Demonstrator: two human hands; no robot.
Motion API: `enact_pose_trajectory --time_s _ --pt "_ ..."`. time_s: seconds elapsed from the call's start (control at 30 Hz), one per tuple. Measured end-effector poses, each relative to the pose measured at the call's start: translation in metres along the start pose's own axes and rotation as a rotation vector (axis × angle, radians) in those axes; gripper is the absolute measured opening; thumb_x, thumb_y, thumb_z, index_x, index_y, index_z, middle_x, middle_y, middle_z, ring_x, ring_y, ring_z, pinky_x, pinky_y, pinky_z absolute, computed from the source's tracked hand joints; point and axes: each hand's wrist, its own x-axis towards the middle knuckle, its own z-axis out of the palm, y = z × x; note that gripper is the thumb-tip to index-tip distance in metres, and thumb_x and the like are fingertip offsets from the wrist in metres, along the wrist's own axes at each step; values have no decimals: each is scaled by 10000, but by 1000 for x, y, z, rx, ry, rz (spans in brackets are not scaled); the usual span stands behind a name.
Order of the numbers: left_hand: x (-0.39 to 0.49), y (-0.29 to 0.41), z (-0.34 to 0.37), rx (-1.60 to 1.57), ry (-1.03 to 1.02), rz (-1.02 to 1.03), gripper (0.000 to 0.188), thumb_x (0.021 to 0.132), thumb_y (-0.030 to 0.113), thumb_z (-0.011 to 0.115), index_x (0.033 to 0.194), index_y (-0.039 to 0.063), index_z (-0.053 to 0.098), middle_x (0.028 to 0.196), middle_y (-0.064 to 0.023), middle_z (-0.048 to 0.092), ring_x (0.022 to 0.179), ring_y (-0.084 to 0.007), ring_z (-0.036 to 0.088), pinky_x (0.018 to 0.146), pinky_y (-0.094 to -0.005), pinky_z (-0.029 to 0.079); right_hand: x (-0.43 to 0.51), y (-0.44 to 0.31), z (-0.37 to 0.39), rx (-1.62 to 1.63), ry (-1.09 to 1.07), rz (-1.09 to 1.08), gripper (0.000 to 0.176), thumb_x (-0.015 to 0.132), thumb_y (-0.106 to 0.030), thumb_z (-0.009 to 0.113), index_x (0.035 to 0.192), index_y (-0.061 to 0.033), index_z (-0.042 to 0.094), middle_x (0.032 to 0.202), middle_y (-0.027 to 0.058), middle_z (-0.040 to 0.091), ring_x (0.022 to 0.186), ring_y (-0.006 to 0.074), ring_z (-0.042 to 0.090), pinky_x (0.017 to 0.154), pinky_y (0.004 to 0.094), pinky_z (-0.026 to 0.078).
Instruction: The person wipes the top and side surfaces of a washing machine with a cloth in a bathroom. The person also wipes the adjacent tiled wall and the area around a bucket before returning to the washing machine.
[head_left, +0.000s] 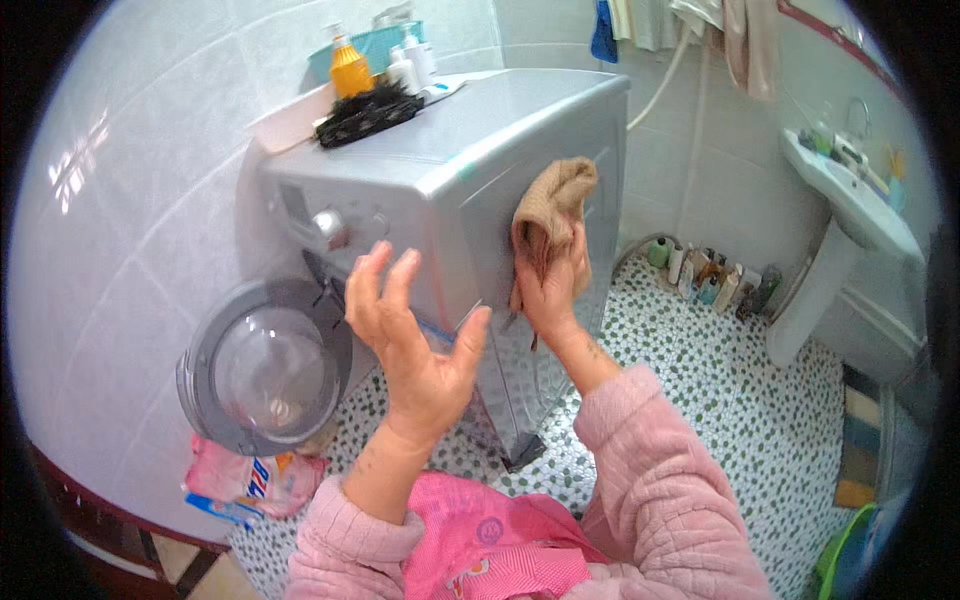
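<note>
A bunched tan cloth is in my right hand, held at the side panel of a silver front-loading washing machine. Whether the cloth presses on the panel is hard to tell. My left hand is raised before the machine's front corner, fingers spread and nothing in them. Just beyond it are the control knob and the front panel. The round glass door of the machine hangs swung out to the left. My left hand and forearm hide much of the machine's front.
On the machine's top lie a black hair tie or mesh bundle, a yellow pump bottle and white bottles. A pink detergent bag sits below the door. Several bottles line the wall near the pedestal washbasin.
</note>
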Motion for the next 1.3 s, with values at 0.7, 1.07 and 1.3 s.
enact_pose_trajectory --time_s 0.7,1.07,1.3 --pt "-12 -26 58 29 128 13 853 830 220 720 1469 -45 222 1526 -231 236 1388 -409 251 1133 -486 174 -107 14 -9 38 -82 206 708 874 -266 587 1441 27 280 1490 240 259 1385 420 218 1104 500 162" --pt "-19 -32 51 -20 110 0 774 874 182 652 1478 -30 217 1545 -206 211 1413 -365 215 1141 -463 153 67 87 -19 86 -16 521 496 901 -336 463 1302 -44 489 1292 225 477 1241 420 398 1039 535 283" --pt "-16 -32 56 -3 146 3 739 874 183 644 1461 -39 255 1523 -231 244 1372 -399 283 1118 -484 199 -82 -8 -14 148 -144 40 564 822 -235 594 1336 -39 470 1482 209 338 1410 438 183 1095 559 157"
